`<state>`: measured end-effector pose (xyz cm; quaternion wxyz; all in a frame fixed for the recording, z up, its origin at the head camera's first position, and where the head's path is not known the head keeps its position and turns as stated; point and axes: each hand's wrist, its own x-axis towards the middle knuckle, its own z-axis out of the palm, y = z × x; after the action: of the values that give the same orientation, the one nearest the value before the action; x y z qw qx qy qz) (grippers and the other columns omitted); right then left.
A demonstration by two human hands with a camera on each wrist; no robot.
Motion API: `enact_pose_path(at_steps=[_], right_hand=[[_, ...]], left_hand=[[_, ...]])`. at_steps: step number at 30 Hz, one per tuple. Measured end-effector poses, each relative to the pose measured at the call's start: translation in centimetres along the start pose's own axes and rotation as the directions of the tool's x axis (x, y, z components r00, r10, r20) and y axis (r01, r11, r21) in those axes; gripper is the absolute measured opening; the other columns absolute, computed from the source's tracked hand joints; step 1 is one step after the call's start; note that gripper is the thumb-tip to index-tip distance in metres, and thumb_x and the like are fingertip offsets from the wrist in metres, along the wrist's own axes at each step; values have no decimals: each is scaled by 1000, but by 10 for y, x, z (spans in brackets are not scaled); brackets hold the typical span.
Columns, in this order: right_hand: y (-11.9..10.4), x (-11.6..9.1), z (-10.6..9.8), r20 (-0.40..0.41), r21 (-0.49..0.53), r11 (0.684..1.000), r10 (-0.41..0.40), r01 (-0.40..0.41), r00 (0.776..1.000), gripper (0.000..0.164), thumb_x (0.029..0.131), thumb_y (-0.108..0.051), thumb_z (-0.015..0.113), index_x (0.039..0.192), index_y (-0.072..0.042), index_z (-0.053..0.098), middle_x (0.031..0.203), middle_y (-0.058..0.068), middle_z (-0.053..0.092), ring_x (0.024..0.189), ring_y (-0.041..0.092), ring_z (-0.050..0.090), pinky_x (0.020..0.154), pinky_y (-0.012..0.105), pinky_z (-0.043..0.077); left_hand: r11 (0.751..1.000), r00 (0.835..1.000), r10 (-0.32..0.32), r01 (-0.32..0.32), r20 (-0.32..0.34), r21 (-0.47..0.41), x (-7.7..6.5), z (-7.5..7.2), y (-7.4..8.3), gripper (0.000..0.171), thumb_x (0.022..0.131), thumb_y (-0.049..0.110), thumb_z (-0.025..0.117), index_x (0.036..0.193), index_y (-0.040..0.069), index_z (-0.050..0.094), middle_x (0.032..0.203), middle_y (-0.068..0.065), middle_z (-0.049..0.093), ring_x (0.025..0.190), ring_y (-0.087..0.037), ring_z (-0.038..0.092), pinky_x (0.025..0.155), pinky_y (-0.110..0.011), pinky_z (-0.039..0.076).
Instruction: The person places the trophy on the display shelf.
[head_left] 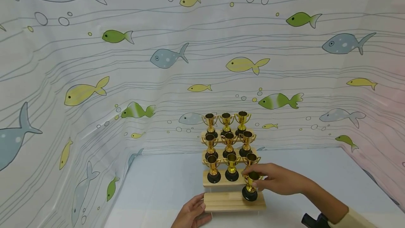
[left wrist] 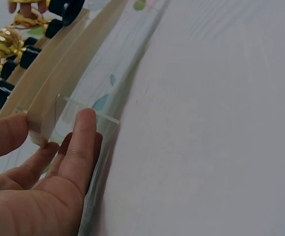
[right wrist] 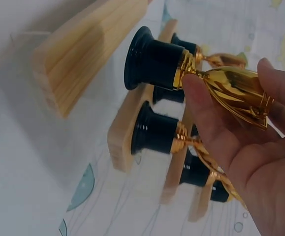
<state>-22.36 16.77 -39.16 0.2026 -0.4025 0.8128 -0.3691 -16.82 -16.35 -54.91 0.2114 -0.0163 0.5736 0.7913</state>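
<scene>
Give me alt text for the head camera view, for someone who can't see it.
A right hand grips a small gold trophy on the lowest step of a tiered wooden stand, while the left hand holds the stand's front corner. Nine more trophies fill the three upper steps, before a fish-patterned curtain.

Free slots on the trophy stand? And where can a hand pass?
Bottom step: bare left of the trophy in the right hand. Upper three steps are full, three trophies each. Left hand holds the stand's front-left corner. Open table left and right of the stand.
</scene>
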Motion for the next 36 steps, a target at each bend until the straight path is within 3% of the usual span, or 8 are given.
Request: enact_pose_path(at_steps=[2,8,15,20,26,31,36], right_hand=[[0,5,5,7,7,1000,-14,14,1000,39,96,-35,49,135,-31,44,133,6,52,98,9,57,72,22,49],[-2,18,17,20,25,999,-36,36,999,39,97,-34,48,135,-27,45,135,9,50,108,6,55,76,23,51],[-3,29,26,15,-18,998,-65,66,998,38,97,-34,49,133,-23,47,117,-1,59,90,2,53,70,21,48],[-2,35,30,9,-23,998,-52,52,999,38,96,-33,50,132,-22,48,118,-5,59,92,1,54,72,20,49],[1,38,33,5,-13,999,-38,38,999,39,96,-32,51,132,-16,49,117,-6,60,92,1,55,71,19,49],[2,40,34,10,9,999,-38,38,999,40,96,-32,51,132,-16,49,99,-5,61,79,0,53,65,19,48],[3,42,35,13,10,999,-48,47,999,40,96,-33,51,132,-17,49,94,-2,60,75,-1,51,62,18,47]], left_hand=[[1000,1000,1,-1,-1,-3,0,0,0,70,91,25,61,144,-4,25,131,-13,52,113,-22,57,93,-43,52],[1000,1000,-4,4,-8,5,-1,0,0,69,91,25,61,143,-4,27,132,-14,52,112,-22,58,92,-44,52],[1000,1000,-2,2,-9,5,-1,1,0,69,91,25,61,143,-4,26,132,-14,52,112,-23,58,92,-43,52],[1000,1000,0,0,3,-2,-1,0,0,69,91,24,60,144,-4,25,131,-14,52,112,-22,58,93,-43,52],[1000,1000,-10,10,8,-4,-2,1,1,68,91,24,59,144,-4,25,129,-13,54,111,-23,59,93,-42,52],[1000,1000,-9,9,1,6,-2,2,1,68,91,24,59,144,-4,26,130,-14,53,110,-23,59,92,-42,53],[1000,1000,-8,7,3,7,-2,2,2,68,92,24,59,144,-4,25,130,-14,53,111,-23,59,93,-42,52]])
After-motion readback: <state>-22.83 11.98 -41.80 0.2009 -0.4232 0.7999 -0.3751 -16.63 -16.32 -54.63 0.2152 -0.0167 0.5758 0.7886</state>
